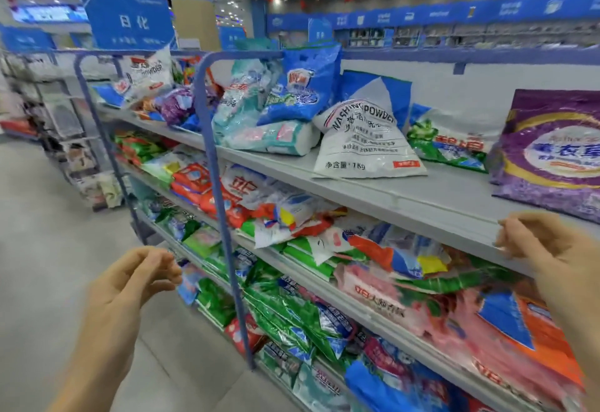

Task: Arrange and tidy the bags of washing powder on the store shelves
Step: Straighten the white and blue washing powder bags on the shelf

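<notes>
Washing powder bags lie in disorder on a grey store shelf unit (406, 197). On the top shelf a white bag (367, 142) leans beside a blue bag (298, 90), with a purple bag (552, 155) standing at the right. Lower shelves hold heaps of red, green and pink bags (292, 311). My left hand (136, 278) hovers low in the aisle, fingers loosely curled, holding nothing. My right hand (545, 249) hangs in front of the top shelf's edge with relaxed curled fingers, also empty; whether it touches the edge is unclear.
A blue metal divider frame (220, 204) stands out from the shelves between my hands. The grey aisle floor (48, 233) stretches to the left. Other racks (65, 126) stand farther back on the left, and a blue sign (130, 22) hangs above.
</notes>
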Action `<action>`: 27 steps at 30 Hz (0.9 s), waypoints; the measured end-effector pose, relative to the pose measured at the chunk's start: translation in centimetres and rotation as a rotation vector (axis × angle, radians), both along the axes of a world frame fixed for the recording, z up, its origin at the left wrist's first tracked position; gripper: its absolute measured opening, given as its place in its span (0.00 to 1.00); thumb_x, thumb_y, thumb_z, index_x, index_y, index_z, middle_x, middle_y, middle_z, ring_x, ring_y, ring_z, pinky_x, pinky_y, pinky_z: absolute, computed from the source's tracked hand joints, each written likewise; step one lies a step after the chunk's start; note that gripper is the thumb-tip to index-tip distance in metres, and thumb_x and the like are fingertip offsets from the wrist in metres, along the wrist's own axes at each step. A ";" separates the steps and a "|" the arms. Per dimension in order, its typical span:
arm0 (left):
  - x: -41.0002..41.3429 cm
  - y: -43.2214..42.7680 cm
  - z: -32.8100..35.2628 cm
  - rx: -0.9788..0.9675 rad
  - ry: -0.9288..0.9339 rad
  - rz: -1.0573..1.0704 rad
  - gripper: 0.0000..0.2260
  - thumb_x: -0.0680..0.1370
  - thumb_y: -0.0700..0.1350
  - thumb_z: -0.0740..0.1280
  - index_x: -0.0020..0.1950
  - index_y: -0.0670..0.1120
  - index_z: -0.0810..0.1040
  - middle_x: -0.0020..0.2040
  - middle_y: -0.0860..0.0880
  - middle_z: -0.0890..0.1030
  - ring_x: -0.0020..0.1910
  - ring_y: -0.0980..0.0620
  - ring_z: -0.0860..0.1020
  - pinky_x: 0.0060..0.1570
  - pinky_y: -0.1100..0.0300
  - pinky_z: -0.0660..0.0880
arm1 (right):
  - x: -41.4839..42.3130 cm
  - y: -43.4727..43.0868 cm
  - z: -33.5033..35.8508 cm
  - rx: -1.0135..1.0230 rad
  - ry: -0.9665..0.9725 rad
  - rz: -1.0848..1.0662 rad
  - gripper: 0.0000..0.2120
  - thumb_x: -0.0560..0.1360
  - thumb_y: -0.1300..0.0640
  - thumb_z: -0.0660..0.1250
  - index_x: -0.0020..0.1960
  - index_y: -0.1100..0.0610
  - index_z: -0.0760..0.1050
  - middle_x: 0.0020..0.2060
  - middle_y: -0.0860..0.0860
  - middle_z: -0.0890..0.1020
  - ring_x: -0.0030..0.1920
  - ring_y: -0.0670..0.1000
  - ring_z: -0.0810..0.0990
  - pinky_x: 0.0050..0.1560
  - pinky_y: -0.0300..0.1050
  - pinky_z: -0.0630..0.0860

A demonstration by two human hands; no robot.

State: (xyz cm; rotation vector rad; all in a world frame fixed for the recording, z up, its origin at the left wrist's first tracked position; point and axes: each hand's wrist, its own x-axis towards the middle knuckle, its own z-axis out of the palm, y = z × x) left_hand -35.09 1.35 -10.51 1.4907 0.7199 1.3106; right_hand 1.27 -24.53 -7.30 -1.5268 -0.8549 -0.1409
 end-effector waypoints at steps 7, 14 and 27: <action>4.0 9.5 0.6 -0.058 0.033 -0.064 0.10 0.74 0.52 0.63 0.39 0.52 0.83 0.34 0.52 0.82 0.34 0.57 0.81 0.36 0.69 0.78 | 4.3 10.1 4.3 -0.246 -0.249 -0.116 0.08 0.76 0.59 0.65 0.40 0.49 0.75 0.33 0.46 0.81 0.34 0.44 0.80 0.36 0.35 0.76; 11.9 14.4 2.1 -0.030 0.065 -0.181 0.11 0.76 0.47 0.62 0.38 0.51 0.82 0.34 0.48 0.82 0.33 0.53 0.80 0.35 0.64 0.80 | 8.7 22.2 6.8 -0.993 -0.903 -0.001 0.25 0.75 0.49 0.67 0.69 0.49 0.66 0.69 0.48 0.70 0.67 0.50 0.69 0.65 0.48 0.68; 33.5 19.2 9.7 -0.304 0.183 -0.660 0.04 0.80 0.45 0.62 0.49 0.49 0.75 0.47 0.51 0.80 0.48 0.56 0.78 0.48 0.63 0.74 | 20.6 31.2 6.5 -0.660 0.282 -0.283 0.33 0.76 0.37 0.58 0.71 0.61 0.63 0.69 0.59 0.68 0.68 0.61 0.67 0.65 0.52 0.65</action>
